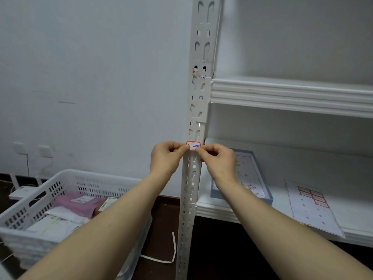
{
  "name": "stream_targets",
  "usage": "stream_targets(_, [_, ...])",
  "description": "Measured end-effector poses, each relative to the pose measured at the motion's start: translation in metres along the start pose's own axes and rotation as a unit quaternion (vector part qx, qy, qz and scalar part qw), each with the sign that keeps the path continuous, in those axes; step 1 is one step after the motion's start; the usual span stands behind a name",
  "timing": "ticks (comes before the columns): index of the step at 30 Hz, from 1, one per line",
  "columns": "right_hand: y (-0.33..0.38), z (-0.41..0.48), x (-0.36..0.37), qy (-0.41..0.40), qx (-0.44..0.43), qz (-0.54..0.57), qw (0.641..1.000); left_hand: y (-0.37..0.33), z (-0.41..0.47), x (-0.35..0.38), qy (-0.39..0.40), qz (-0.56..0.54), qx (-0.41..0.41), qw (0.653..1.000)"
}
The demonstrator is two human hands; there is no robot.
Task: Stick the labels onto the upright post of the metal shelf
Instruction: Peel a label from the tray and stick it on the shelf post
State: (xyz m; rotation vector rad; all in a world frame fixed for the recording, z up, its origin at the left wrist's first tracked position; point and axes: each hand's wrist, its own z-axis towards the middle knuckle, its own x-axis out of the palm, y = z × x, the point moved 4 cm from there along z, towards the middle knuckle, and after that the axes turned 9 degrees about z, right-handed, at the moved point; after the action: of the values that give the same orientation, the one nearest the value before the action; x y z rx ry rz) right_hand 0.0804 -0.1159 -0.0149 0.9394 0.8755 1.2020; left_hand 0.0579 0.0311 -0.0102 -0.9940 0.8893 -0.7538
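Head view: both forearms reach up from the bottom corners and meet at the post [202, 23], just below the middle of the frame. The left hand [165, 156] has its fingers curled and pinches the left edge of the label [193, 146] between thumb and fingertips. The right hand [217, 158] is curled the same way and pinches the right edge. The label lies flat and level across the front face of the post, over its slots, with the knuckles of both hands standing just off the metal on either side.

The post is white slotted angle steel, running from the top edge to the bottom. To its right is the white shelf [282, 93], with one ribbed board above the hands and a lower board [302, 162] behind them. On the lower board sit a shallow blue box [238, 198] of printed paper and, further right, a sheet [310, 207] with a few red-bordered labels left at its top. The wall [90, 77] is plain white, with two sockets [45, 151] low on the left. Below them a white perforated crate [90, 188] holds packets, one of them pink. The floor [212, 249] is dark, and a white strap [173, 249] lies on it beside the post.

The label has a red border and blue handwriting that reads roughly "–2004"; the left thumb covers its first character. Higher on the post is a torn scrap [198, 74] with red and blue marks, too small to read.
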Motion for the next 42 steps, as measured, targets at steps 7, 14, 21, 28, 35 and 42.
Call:
stream_targets(7, [-0.001, 0.001, 0.002, -0.011, 0.012, -0.011, 1.0, -0.002, 0.002, -0.001, -0.003, 0.004, -0.001, 1.0])
stream_targets(14, [0.002, -0.001, 0.001, -0.022, 0.0, -0.046, 0.999, 0.0, 0.002, 0.0, -0.002, 0.004, 0.0, 1.0])
stream_targets(21, [0.005, 0.0, 0.0, -0.034, 0.008, -0.081, 0.996, 0.002, 0.003, 0.002, -0.007, 0.004, -0.007, 1.0])
stream_targets(28, [0.01, 0.002, -0.001, -0.033, 0.02, -0.112, 0.993, 0.004, 0.004, 0.003, -0.01, 0.002, -0.018, 1.0])
stream_targets(35, [0.02, 0.004, -0.002, -0.018, 0.033, -0.169, 0.985, 0.003, 0.007, 0.004, -0.007, 0.017, -0.026, 1.0])
stream_targets(42, [0.022, 0.009, -0.001, -0.01, 0.034, -0.202, 0.979, 0.003, 0.007, 0.002, -0.008, 0.04, -0.023, 0.999])
